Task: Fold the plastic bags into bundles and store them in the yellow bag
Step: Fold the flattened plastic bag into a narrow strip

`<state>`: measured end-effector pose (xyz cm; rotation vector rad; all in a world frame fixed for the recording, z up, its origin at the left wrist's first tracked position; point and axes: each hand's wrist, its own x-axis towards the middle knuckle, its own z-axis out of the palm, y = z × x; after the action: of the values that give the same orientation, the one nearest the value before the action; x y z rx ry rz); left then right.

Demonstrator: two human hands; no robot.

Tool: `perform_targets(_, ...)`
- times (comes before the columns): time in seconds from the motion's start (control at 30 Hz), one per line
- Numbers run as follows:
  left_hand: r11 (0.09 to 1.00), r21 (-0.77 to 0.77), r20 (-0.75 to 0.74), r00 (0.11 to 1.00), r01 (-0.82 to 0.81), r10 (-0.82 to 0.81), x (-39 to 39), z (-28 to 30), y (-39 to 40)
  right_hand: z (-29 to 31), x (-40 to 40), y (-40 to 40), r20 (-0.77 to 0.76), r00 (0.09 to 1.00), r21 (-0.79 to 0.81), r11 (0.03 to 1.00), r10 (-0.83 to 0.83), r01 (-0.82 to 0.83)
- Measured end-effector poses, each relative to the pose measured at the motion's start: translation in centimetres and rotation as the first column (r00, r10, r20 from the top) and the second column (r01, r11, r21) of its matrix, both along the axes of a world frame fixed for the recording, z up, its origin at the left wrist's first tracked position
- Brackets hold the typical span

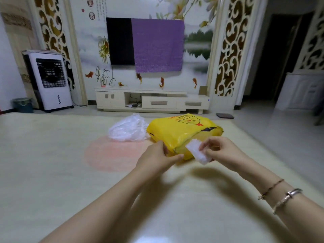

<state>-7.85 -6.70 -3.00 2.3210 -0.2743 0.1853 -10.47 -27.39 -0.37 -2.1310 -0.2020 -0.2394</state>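
Observation:
A yellow bag (177, 130) with a printed red and black design lies on the pale table, its mouth facing me. My left hand (157, 158) pinches the near edge of the yellow bag's opening. My right hand (219, 151) grips a small folded white plastic bundle (197, 151) right at that opening. A crumpled clear plastic bag (128, 128) lies just left of the yellow bag, untouched.
The cream table (61, 172) has a faint pink round patch (112, 153) left of my hands. Beyond its far edge stand a TV cabinet (150, 100), a white air cooler (49, 79) and a bin (22, 105).

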Motion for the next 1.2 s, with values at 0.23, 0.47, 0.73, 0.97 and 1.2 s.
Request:
perform_targets(0.23, 0.992, -0.127, 0.228, 0.973, -0.009, 0.038, 2.1, -1.6, -2.8, -1.8, 3.6, 0.4, 0.026, 0.991, 0.128, 0.983, 0.131, -0.133)
perform_targets(0.47, 0.980, -0.176, 0.303, 0.952, 0.098, -0.040, 3.0, -2.5, -1.9, -2.3, 7.5, 5.8, -0.173, 0.965, -0.269, 0.933, 0.198, -0.239)
perform_targets(0.73, 0.958, -0.278, 0.221, 0.975, 0.069, -0.006, 3.2, -2.8, -1.1, -3.1, 8.3, 6.3, -0.226, 0.959, -0.293, 0.927, 0.173, -0.236)
perform_targets(0.97, 0.938, -0.347, 0.142, 0.990, 0.027, 0.025, 3.1, -3.0, -1.5, -2.5, 3.9, 2.9, -0.033, 0.975, -0.149, 0.964, 0.219, -0.222)
perform_targets(1.2, 0.929, -0.369, -0.082, 0.996, 0.012, -0.045, 2.1, -1.2, -0.5, 0.1, 0.3, 2.2, 0.042, 0.991, -0.103, 0.987, 0.131, -0.126)
